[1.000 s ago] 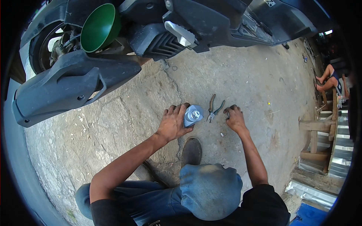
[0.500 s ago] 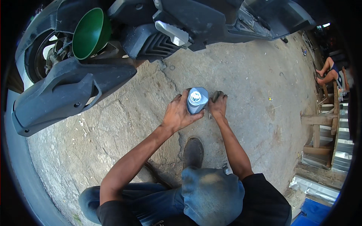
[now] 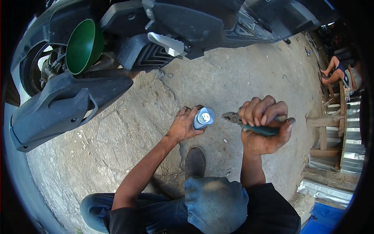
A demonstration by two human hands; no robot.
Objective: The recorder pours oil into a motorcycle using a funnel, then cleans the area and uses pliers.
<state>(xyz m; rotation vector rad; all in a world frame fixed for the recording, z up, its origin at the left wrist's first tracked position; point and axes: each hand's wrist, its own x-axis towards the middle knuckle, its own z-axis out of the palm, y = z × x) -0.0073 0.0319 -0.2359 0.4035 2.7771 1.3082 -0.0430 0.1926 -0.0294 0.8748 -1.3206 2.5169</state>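
A grey-blue plastic bottle (image 3: 210, 113) stands upright in front of me, its neck topped by a shiny silver-white seal with no cap on it. My left hand (image 3: 181, 124) grips it from the left, fingers behind and thumb on the near side. To the right, my raised right hand (image 3: 264, 123) is closed round a pair of pliers (image 3: 233, 117) with dark green handles. Their metal jaws point left toward the bottle and are apart from it. A green funnel (image 3: 83, 46) sits at the upper left against a scooter (image 3: 191, 25).
The scooter's dark exhaust cover (image 3: 50, 111) juts in at the left, and its silver footpeg (image 3: 167, 43) hangs at the top. My shoe (image 3: 195, 162) is on the cracked concrete floor (image 3: 132, 136). A wooden frame (image 3: 325, 121) and a seated person (image 3: 336, 72) are at the right.
My right hand has risen from the floor beside the bottle, moved right, and now holds the pliers. My left hand stays on the bottle. The view has shifted slightly.
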